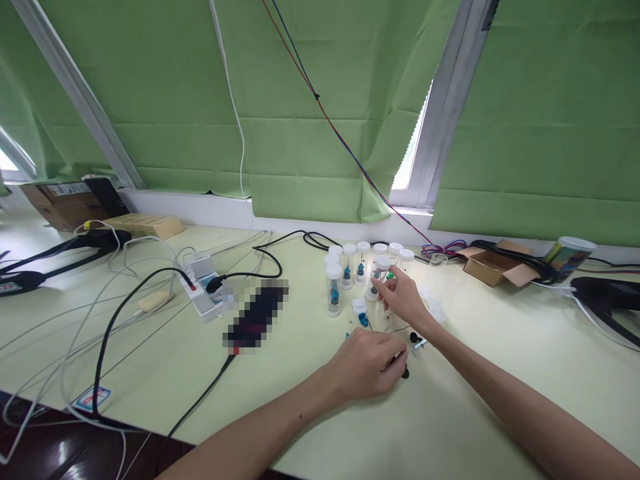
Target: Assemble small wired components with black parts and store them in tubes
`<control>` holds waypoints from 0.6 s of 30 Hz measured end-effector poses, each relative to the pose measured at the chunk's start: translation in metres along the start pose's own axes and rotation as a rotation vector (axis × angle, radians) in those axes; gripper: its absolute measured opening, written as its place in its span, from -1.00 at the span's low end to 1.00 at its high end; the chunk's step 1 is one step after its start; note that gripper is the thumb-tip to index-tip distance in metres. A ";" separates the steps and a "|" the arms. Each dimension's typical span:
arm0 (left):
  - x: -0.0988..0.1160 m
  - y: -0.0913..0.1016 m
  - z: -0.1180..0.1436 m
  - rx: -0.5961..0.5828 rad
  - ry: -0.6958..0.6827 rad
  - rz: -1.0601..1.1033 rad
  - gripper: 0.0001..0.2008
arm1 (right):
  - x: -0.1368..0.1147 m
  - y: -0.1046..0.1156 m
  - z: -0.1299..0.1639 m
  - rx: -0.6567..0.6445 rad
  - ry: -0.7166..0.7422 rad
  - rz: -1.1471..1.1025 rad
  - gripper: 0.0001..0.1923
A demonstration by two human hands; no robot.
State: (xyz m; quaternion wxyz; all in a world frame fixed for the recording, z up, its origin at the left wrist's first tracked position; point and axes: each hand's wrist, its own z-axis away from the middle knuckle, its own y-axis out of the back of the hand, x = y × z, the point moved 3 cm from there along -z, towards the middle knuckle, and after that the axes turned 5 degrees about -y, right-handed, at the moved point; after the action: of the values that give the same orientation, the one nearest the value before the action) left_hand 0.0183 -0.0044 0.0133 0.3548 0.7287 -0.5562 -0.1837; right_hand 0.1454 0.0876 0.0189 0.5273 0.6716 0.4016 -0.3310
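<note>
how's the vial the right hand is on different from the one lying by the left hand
The vial at the right hand stands upright in the cluster of capped vials; the lying vial is tipped on its side, apart from that cluster. The upright vial has fingertips at its cap; the lying one is touched by neither the right hand nor the left hand. Both are small clear vials with white caps and something blue inside.

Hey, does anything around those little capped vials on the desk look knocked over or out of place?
One vial lies on its side in front of the upright vials, near the right hand. Small loose parts lie scattered by the left hand.
</note>
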 end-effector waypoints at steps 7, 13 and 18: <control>0.000 0.001 -0.001 -0.014 0.012 -0.007 -0.80 | 0.017 -0.008 -0.005 -0.042 -0.065 0.007 -0.74; 0.000 0.002 -0.001 -0.006 0.010 -0.013 -0.81 | 0.024 -0.010 -0.006 -0.077 -0.097 0.060 -0.72; 0.000 0.003 -0.001 -0.020 0.002 -0.018 -0.80 | 0.020 -0.008 -0.004 -0.080 -0.087 0.102 -0.75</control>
State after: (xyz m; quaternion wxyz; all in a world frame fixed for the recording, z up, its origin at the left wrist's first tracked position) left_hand 0.0170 -0.0041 0.0157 0.3608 0.7305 -0.5473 -0.1917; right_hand 0.1473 0.0958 -0.0009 0.5867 0.6549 0.3564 -0.3162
